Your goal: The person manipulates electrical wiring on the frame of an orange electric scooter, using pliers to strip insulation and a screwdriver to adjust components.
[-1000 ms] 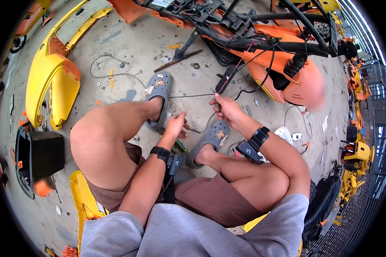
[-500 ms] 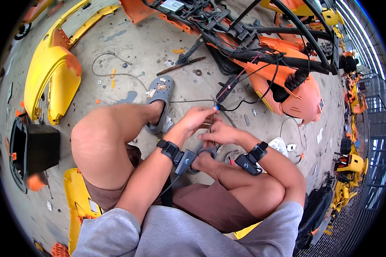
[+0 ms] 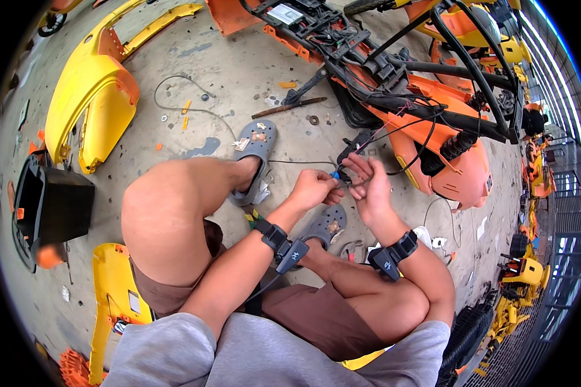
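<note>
**Between the gray clogs [image 3: 258, 147] and the orange-and-black vehicle frame [image 3: 471, 124], two hands are facing each other at a thin dark cable [image 3: 350, 186]**

Over the concrete floor [image 3: 187, 129], the left forearm is slanting forward and inward past the raised knee, its wrist wearing a black band [image 3: 274, 237]. The left hand [image 3: 316, 188] is curling nearly closed, thumb and fingertips pinching the cable just beside a small blue piece [image 3: 335, 175].

The right forearm is rising more steeply from a bent elbow, also wearing a band. The right hand [image 3: 372, 188] is turning its palm toward the left one, fingers partly extending and loosely spreading; whether they are touching the cable is hard to tell. The cable is lying between both hands, beyond the right-foot clog and near a black wire [image 3: 407, 169] hanging from the frame.
</note>
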Available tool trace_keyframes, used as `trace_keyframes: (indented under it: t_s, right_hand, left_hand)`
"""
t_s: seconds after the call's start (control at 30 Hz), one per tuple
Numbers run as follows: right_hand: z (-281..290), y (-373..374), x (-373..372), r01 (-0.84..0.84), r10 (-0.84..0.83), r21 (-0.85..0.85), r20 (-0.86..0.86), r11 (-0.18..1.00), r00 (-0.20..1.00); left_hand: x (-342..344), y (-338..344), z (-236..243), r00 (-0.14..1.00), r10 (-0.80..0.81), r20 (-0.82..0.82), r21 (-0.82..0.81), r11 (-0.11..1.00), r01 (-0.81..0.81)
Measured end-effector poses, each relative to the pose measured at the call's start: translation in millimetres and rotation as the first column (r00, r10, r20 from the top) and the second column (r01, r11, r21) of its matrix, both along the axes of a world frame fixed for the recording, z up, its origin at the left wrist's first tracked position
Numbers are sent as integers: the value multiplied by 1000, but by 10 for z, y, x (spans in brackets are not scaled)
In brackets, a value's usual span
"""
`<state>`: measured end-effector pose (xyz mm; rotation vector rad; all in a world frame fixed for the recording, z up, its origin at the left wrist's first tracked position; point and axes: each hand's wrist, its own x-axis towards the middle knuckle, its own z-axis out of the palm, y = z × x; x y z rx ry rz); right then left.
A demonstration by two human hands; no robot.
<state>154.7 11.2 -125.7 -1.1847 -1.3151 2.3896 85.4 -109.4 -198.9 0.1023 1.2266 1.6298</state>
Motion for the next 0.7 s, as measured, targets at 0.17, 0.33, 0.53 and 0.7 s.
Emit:
trace_keyframes:
  t_s: [0.17,0.33,0.53,0.7]
  right_hand:
    - [-244,-183,71,9,-66,210,265,978,962]
    - [-288,-140,118,-296,244,212,241,931,939]
    - [-409,-27,164,-293,240,208,246,933,939]
    - [-383,-121,54,-419,299,349,350,838,888]
  left_hand:
    - [193,51,-118,951,50,-305,-54,996,-69]
    - [255,-8,-254,717,-25,-697,-141,985,-103]
    - [261,-127,-196,752,-111,-650,-245,967,-68]
    - [127,-138,-227,889,149,-433,-132,965,-226]
